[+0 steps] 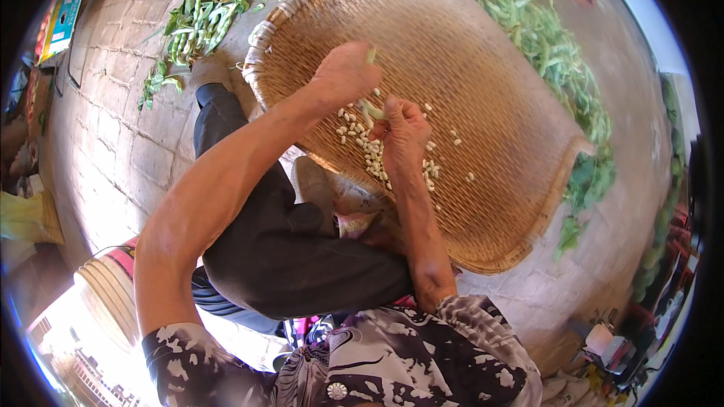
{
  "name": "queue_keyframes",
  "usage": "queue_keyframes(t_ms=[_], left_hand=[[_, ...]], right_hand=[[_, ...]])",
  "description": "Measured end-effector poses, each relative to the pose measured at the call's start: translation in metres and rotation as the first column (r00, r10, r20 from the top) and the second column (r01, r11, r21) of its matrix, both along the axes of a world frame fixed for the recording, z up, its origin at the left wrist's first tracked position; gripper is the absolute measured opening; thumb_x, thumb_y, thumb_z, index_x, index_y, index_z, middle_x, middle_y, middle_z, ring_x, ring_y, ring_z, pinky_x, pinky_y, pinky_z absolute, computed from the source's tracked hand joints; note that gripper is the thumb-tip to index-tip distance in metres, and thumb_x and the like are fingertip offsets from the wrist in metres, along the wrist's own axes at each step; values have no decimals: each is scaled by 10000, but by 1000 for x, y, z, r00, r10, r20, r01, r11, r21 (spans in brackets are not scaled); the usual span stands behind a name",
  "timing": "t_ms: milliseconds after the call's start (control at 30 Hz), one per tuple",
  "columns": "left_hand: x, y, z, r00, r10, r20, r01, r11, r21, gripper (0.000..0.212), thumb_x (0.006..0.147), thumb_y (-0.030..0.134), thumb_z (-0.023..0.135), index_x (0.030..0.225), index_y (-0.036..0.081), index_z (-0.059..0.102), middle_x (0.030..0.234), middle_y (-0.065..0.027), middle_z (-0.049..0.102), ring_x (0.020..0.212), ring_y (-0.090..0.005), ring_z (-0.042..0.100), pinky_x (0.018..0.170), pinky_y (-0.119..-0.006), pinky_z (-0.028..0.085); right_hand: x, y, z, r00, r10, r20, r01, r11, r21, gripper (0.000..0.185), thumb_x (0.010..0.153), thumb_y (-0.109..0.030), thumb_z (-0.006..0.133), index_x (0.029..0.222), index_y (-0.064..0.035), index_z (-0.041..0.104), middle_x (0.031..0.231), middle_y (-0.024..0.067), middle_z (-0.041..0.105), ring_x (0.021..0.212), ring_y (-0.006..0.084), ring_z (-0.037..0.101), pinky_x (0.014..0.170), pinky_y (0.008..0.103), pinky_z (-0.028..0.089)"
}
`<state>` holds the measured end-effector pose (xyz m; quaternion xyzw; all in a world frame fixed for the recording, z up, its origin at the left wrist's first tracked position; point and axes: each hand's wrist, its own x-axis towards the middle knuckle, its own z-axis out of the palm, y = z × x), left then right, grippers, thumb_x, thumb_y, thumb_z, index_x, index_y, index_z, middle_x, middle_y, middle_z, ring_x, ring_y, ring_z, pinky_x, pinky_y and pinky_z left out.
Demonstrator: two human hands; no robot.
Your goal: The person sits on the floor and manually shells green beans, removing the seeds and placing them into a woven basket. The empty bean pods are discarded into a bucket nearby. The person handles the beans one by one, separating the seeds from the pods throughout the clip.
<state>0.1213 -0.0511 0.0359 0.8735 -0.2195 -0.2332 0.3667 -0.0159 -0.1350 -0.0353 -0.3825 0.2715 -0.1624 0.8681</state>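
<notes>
My left hand [348,70] is closed in a fist, with a bit of green pod showing at its far side. Just nearer to me, my right hand [406,127] pinches a pale green bean pod [370,109] between thumb and fingers. Whether both hands hold one and the same pod cannot be made out. Beneath them lies a wide woven wicker basket [469,96], scoop-shaped and shallow. Shelled white beans [371,154] are heaped on its near part, partly hidden by my right hand, and several others lie scattered to the right.
Unshelled bean pods with leaves [209,17] lie on the brick floor [153,150] at the upper left. Another long heap of pods [543,39] runs along the basket's right side. A bucket [102,294] stands at the lower left, and a printed cardboard box [62,22] at the far left.
</notes>
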Motion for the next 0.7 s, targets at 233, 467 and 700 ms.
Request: queue_keyframes(t_ms=[233,467,700], left_hand=[[1,10,10,942,-133,-307,39,955,-294,173,921,180,500,929,19,565,685,-10,500,560,-110,579,469,-281,468],[-3,11,19,929,-138,-343,0,928,-373,227,969,191,501,1089,14,574,704,3,517,558,-85,581,411,-227,490],[4,23,21,844,-192,-501,-10,928,-372,214,899,78,591,1078,-40,584,825,-75,624,671,-120,628,516,-235,544]], right_hand=[[0,1,9,992,-44,115,35,997,74,220,834,-157,747,913,-7,607,729,33,622,619,108,585,481,239,492],[-3,-6,8,954,213,213,-230,972,56,131,831,-73,724,913,7,660,830,61,677,677,120,612,615,248,519],[0,-5,27,960,232,156,-249,963,98,147,841,-70,715,946,18,661,843,59,680,672,99,616,591,209,490]])
